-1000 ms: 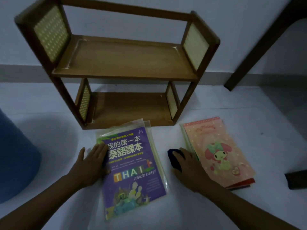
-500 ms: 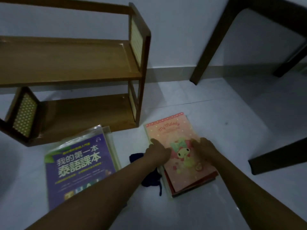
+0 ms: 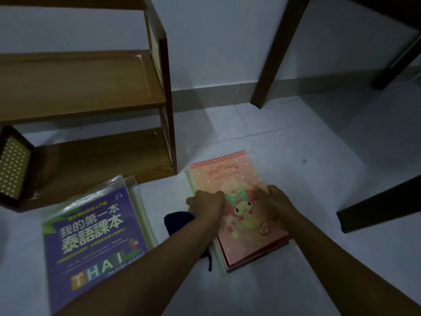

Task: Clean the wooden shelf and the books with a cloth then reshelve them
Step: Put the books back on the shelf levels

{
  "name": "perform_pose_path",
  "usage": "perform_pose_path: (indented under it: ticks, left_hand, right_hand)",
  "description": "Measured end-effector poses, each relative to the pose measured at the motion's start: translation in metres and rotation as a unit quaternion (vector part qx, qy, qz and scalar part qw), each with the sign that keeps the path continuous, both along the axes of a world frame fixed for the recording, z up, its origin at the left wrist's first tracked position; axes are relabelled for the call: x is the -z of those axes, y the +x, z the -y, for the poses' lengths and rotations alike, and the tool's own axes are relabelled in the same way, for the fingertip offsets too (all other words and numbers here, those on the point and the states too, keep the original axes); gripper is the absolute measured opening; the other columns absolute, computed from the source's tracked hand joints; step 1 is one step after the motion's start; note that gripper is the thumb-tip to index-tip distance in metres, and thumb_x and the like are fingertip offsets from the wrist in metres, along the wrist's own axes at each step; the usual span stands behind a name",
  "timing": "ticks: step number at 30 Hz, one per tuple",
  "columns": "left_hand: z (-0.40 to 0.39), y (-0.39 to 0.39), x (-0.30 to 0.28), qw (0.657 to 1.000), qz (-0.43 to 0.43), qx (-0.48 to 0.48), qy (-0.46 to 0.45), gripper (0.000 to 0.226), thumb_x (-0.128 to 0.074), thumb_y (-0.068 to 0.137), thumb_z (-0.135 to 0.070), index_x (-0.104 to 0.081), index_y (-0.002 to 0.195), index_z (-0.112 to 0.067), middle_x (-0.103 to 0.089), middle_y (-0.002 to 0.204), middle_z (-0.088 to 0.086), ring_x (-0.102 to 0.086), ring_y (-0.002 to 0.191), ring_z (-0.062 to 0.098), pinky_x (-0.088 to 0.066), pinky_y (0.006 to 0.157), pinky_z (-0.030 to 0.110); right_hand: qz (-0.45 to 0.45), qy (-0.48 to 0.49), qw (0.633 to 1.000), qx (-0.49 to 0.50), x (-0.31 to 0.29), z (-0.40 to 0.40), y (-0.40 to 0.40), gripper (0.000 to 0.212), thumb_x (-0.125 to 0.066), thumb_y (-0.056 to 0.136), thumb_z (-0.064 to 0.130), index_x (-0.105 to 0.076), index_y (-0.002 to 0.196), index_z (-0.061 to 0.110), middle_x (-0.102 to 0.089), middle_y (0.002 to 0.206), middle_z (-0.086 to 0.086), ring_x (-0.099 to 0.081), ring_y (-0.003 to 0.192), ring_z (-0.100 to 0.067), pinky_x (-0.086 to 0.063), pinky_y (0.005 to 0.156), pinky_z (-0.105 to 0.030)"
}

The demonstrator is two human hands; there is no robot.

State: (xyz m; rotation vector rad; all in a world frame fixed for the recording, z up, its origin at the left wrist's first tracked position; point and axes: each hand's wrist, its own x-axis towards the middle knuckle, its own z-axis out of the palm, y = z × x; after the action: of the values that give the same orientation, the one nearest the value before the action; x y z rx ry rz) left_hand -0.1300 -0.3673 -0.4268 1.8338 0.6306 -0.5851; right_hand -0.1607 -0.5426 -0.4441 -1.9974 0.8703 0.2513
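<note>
Head cam was pointed down at a pale tiled floor (image 3: 319,144), pretty dim lighting. Far left sat the wooden shelf (image 3: 86,87), two tiers with nothing on either board, and a woven panel (image 3: 13,165) on its near end. Just in front of it on the floor lay a purple Thai textbook (image 3: 91,238) in a clear plastic sleeve, on top of another pale folder or two that poked out along its right edge.

Moving right, a dark blue cloth (image 3: 176,221) was bunched on the floor between the textbook and the second pile, with a bit trailing toward the camera. The left forearm crossed over it, so most of it was hidden.

Then the pink My Melody book (image 3: 227,176), top of a small stack that showed red and pale edges underneath. Left hand (image 3: 206,202) was curled over the stack's left edge, fingers bent around it. Right hand (image 3: 276,198) lay on the cover at the right edge with its fingers wrapped toward the side; how many books either hand had hold of, couldn't tell.

Further right and behind stood dark wooden table legs (image 3: 275,55), one near the wall.
</note>
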Motion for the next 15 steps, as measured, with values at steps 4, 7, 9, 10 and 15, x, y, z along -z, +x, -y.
perform_pose_path:
  ticks: [4, 7, 9, 10, 15]
  left_hand:
    - [0.006, -0.003, -0.006, 1.000, -0.010, 0.003, 0.000, 0.043, -0.051, 0.088, -0.021, -0.044, 0.127, -0.004, -0.036, 0.129, 0.014, -0.050, 0.107, 0.031, -0.051, 0.093, 0.043]
    - [0.017, -0.009, -0.016, 0.996, 0.045, -0.004, -0.070, 0.059, -0.055, 0.077, -0.021, -0.039, 0.131, -0.003, -0.039, 0.131, 0.012, -0.053, 0.109, 0.032, -0.054, 0.089, 0.046]
    - [0.023, -0.007, -0.025, 0.992, 0.078, -0.009, -0.102, 0.072, -0.060, 0.066, -0.026, -0.040, 0.131, -0.002, -0.047, 0.128, 0.013, -0.056, 0.107, 0.034, -0.057, 0.082, 0.047]
    - [0.024, -0.004, -0.028, 0.991, 0.072, -0.014, -0.115, 0.073, -0.060, 0.063, -0.027, -0.041, 0.130, -0.004, -0.050, 0.125, 0.014, -0.058, 0.104, 0.035, -0.057, 0.080, 0.048]
    - [0.004, -0.017, -0.036, 0.966, 0.051, 0.068, -0.245, 0.023, -0.053, 0.089, -0.007, -0.061, 0.110, -0.014, -0.069, 0.101, 0.013, -0.068, 0.090, 0.031, -0.059, 0.074, 0.043]
  right_hand:
    - [0.021, -0.005, 1.000, -0.003, -0.006, -0.005, -0.006, 0.039, -0.051, 0.096, 0.040, -0.052, 0.121, 0.011, -0.058, 0.108, -0.009, -0.058, 0.088, -0.024, -0.051, 0.067, -0.032]
    - [0.034, -0.021, 0.999, -0.004, -0.006, 0.000, -0.009, 0.039, -0.050, 0.095, 0.043, -0.054, 0.119, 0.013, -0.060, 0.107, -0.007, -0.060, 0.092, -0.026, -0.053, 0.074, -0.039]
    - [0.035, -0.008, 0.999, 0.013, -0.005, 0.003, -0.014, 0.043, -0.051, 0.092, 0.049, -0.055, 0.118, 0.016, -0.063, 0.109, -0.008, -0.063, 0.093, -0.027, -0.057, 0.078, -0.046]
    - [0.031, -0.001, 0.999, 0.019, -0.004, 0.004, -0.018, 0.044, -0.051, 0.090, 0.052, -0.056, 0.117, 0.017, -0.064, 0.108, -0.008, -0.065, 0.091, -0.028, -0.058, 0.078, -0.049]
    - [0.087, 0.076, 0.993, 0.014, -0.025, 0.012, -0.034, 0.052, -0.071, 0.074, 0.052, -0.056, 0.106, 0.014, -0.065, 0.107, -0.018, -0.067, 0.087, -0.026, -0.058, 0.075, -0.052]
